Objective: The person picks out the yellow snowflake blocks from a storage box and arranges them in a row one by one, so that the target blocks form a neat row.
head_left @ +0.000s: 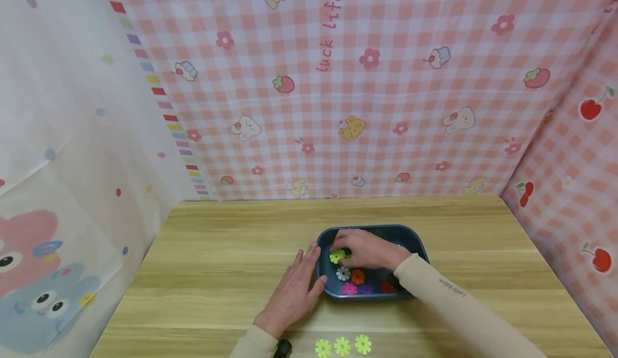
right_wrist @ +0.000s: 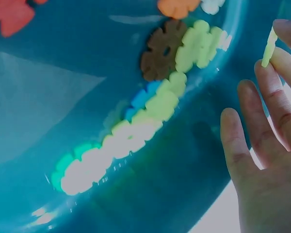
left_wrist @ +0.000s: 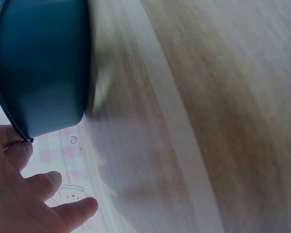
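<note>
A dark blue plastic basin (head_left: 405, 233) sits on the table with toothed plastic discs inside. My right hand (head_left: 364, 248) reaches into its left part. In the right wrist view, thumb and index finger pinch a thin yellow-green disc (right_wrist: 269, 47), seen edge-on. Along the basin's wall leans a row of yellow-green discs (right_wrist: 157, 104), with a brown disc (right_wrist: 160, 51) beside it. White (head_left: 343, 274), orange (head_left: 358, 276) and pink (head_left: 350, 289) discs lie on the basin floor. My left hand (head_left: 294, 291) touches the basin's left rim, its fingers extended.
Three yellow-green discs (head_left: 342, 346) lie in a row on the wooden table (head_left: 217, 267) in front of the basin. A pink checked cloth (head_left: 309, 106) hangs behind the table. A white patterned cloth (head_left: 96, 106) hangs at the left.
</note>
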`<state>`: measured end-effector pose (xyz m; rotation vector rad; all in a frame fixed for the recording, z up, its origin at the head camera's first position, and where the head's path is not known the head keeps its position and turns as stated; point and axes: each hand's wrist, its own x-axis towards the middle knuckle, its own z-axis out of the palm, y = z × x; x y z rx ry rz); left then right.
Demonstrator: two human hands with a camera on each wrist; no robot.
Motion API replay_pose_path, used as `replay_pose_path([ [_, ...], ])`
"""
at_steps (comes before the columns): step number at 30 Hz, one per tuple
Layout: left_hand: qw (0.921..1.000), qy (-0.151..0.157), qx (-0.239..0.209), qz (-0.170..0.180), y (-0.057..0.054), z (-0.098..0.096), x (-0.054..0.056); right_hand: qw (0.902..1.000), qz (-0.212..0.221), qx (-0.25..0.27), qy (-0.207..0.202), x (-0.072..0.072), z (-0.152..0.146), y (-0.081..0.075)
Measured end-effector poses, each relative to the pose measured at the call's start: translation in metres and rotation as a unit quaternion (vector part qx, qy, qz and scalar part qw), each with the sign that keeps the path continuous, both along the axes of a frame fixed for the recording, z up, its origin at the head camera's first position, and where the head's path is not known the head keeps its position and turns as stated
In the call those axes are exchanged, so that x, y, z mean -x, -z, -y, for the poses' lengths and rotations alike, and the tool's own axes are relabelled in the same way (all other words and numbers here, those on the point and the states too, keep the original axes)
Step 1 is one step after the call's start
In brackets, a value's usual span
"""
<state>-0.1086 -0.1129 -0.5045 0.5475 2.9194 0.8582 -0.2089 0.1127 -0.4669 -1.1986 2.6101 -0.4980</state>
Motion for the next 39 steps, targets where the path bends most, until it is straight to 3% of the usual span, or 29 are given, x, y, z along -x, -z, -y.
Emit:
replay_pose_path([
  [16, 1.0000, -0.006, -0.006, -0.003, 0.000, -0.001, -0.001, 0.9982, -0.012, 0.056, 0.017, -0.011, -0.024, -0.032],
  [39, 0.9999, 0.000, -0.008, -0.012, 0.002, -0.002, 0.000, 0.9899, -0.066, 0.115, 0.049, -0.046, -0.051, -0.045],
])
